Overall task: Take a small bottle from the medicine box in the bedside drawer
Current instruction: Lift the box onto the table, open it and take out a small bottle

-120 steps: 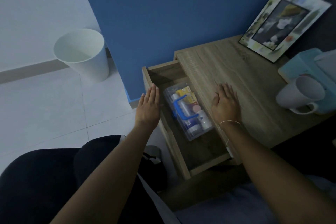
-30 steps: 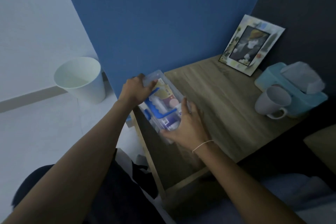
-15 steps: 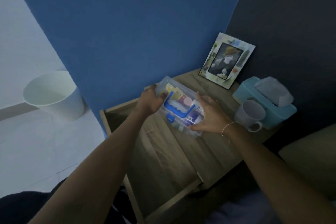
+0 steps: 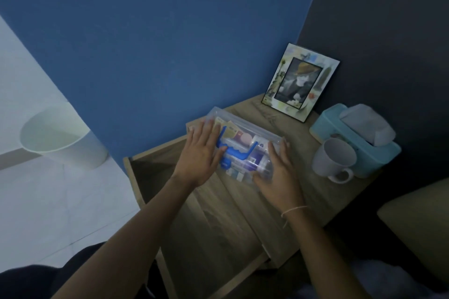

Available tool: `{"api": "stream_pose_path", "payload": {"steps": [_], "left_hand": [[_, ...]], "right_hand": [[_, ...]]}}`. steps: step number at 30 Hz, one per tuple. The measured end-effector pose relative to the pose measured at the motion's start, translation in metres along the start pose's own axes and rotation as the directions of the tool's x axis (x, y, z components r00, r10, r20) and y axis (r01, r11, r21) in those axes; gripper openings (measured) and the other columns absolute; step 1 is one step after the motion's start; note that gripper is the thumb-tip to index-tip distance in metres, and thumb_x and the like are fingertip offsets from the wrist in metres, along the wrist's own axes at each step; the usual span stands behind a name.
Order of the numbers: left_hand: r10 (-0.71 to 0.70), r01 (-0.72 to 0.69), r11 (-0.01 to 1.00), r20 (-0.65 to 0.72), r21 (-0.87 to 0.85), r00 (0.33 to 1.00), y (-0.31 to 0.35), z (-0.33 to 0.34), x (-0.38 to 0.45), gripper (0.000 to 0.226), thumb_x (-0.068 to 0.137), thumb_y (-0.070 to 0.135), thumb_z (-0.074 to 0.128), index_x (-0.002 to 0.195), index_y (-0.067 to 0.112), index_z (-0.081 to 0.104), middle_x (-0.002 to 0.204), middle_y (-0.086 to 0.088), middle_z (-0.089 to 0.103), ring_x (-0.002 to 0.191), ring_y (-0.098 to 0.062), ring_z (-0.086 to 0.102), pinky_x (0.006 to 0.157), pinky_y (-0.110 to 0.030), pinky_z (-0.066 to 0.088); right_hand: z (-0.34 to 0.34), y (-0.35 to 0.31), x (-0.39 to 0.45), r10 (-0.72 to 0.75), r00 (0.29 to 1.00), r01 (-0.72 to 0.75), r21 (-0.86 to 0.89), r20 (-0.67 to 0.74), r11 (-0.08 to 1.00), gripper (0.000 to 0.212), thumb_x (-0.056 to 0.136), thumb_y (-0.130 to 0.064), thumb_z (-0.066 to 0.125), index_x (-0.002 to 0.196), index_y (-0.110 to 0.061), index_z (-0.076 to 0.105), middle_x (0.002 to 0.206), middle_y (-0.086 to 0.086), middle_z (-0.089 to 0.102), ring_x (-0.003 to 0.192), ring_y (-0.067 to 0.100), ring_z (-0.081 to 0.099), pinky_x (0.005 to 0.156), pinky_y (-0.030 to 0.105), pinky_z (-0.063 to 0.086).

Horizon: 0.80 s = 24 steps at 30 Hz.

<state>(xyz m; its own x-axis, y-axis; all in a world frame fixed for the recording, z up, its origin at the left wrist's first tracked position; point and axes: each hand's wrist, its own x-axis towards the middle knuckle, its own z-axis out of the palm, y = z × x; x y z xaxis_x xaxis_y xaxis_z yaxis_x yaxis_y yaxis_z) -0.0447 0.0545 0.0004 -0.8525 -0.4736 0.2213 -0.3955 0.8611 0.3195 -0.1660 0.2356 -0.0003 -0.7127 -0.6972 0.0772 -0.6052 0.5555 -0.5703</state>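
Note:
The clear plastic medicine box [image 4: 245,139] with a blue handle [image 4: 237,153] lies on the wooden bedside table top [image 4: 306,201], near its back left corner. Small bottles [image 4: 258,141] and yellow packets show through its shut lid. My left hand [image 4: 198,156] lies over the box's left end, fingers stretched out and thumb by the handle. My right hand [image 4: 279,177] holds the box's right end and front edge. The open drawer [image 4: 133,177] below and to the left is dark inside.
A picture frame [image 4: 300,82] leans on the dark wall at the back. A blue tissue box [image 4: 359,143] and a white mug [image 4: 334,161] stand right of the box. A white bin [image 4: 60,138] sits on the floor at left. A cushion [image 4: 418,226] is at right.
Both hands lifted the medicine box out of the drawer and carried it up and right onto the table top. It now rests flat there, turned sideways, with my fingers flatter on it.

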Motion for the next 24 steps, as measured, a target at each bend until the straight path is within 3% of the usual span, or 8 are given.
{"api": "stream_pose_path", "payload": {"steps": [3,8,12,24], "left_hand": [[0.032,-0.038,0.992,0.053,0.123,0.998,0.001,0.007,-0.003,0.062,0.1,0.046,0.018,0.152,0.016,0.003,0.162,-0.004,0.002,0.149,-0.023,-0.005,0.12,-0.042,-0.009],[-0.01,0.004,0.992,0.045,0.13,0.999,-0.005,0.011,0.008,0.061,0.1,0.045,0.014,0.152,0.017,0.003,0.162,-0.003,0.005,0.149,-0.02,0.002,0.119,-0.04,-0.009],[-0.032,0.029,0.993,0.026,0.112,0.999,-0.015,0.01,0.022,0.059,0.101,0.043,0.017,0.152,0.015,0.008,0.161,-0.004,0.01,0.149,-0.021,0.007,0.12,-0.041,-0.006],[-0.053,0.04,0.992,0.104,0.117,0.993,-0.019,0.009,0.06,0.059,0.102,0.041,0.017,0.152,0.015,0.002,0.162,-0.004,0.003,0.149,-0.021,0.0,0.119,-0.042,-0.007]], "right_hand": [[0.021,-0.005,-0.006,-0.042,0.995,0.038,-0.043,-0.092,0.998,0.075,0.094,-0.044,0.05,0.152,-0.017,0.013,0.162,0.003,0.0,0.147,0.018,-0.011,0.116,0.037,0.015],[0.025,-0.004,0.014,-0.077,0.993,0.078,-0.001,-0.089,0.997,0.072,0.095,-0.05,0.035,0.152,-0.014,0.012,0.163,0.003,0.002,0.149,0.018,-0.011,0.12,0.035,0.01],[0.03,-0.004,0.04,-0.112,0.99,0.112,-0.012,-0.086,0.994,0.071,0.095,-0.048,0.04,0.152,-0.012,0.015,0.163,0.002,0.003,0.148,0.017,-0.011,0.117,0.028,0.004],[0.031,0.003,0.074,-0.109,0.989,0.109,-0.005,-0.099,0.994,0.072,0.094,-0.047,0.042,0.151,-0.011,0.018,0.163,0.004,0.007,0.148,0.018,-0.008,0.116,0.027,0.006]]}}
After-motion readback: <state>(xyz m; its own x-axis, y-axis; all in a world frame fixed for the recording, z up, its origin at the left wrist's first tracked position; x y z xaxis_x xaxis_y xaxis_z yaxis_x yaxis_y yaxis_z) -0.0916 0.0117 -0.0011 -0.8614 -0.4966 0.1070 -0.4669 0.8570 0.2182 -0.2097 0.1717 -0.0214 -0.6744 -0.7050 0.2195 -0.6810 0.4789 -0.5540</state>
